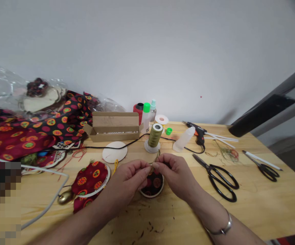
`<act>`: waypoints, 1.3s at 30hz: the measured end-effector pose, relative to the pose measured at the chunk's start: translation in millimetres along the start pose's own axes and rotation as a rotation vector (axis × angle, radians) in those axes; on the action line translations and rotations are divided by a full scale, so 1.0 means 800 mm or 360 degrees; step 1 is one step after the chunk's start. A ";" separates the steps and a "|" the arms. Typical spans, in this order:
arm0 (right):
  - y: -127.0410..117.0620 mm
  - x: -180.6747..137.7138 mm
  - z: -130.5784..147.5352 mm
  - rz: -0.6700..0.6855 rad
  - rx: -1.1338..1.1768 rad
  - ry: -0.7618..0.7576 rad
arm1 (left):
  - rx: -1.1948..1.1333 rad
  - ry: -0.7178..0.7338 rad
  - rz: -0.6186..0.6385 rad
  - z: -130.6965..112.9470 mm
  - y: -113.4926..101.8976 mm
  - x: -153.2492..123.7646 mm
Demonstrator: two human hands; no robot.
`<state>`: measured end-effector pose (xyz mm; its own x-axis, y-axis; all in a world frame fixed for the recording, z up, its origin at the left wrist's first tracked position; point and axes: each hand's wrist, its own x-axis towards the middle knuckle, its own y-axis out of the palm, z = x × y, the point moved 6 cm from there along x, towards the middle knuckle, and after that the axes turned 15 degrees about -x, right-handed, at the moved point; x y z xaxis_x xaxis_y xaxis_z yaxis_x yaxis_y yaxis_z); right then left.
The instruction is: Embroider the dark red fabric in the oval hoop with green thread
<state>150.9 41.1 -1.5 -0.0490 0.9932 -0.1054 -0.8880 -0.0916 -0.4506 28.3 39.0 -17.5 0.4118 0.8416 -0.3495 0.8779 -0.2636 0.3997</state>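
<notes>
I see the left hand [130, 177] and right hand [175, 175] pinched narrow, apparently on olive thread [158, 154], above the dark patterned disc [153, 185], near centre. I would keep tension light and even, lest the spool [154, 137] just beyond topple.

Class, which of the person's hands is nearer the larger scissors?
Right. The right hand is just left of the larger scissors; the left hand is farther left, beyond the right hand.
</notes>
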 end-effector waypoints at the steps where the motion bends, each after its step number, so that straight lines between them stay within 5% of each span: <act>1: 0.000 0.000 0.000 0.0007 -0.0001 -0.0004 | -0.0015 -0.0007 0.0001 0.000 0.001 0.000; 39: 0.006 0.000 -0.005 0.0046 0.0035 0.0046 | 0.0158 0.0093 0.0069 0.002 0.000 0.002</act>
<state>148.7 40.6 -7.2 -0.0620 0.9877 -0.1438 -0.8962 -0.1185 -0.4275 28.9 39.7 -19.3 0.4373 0.8538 -0.2825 0.8807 -0.3430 0.3265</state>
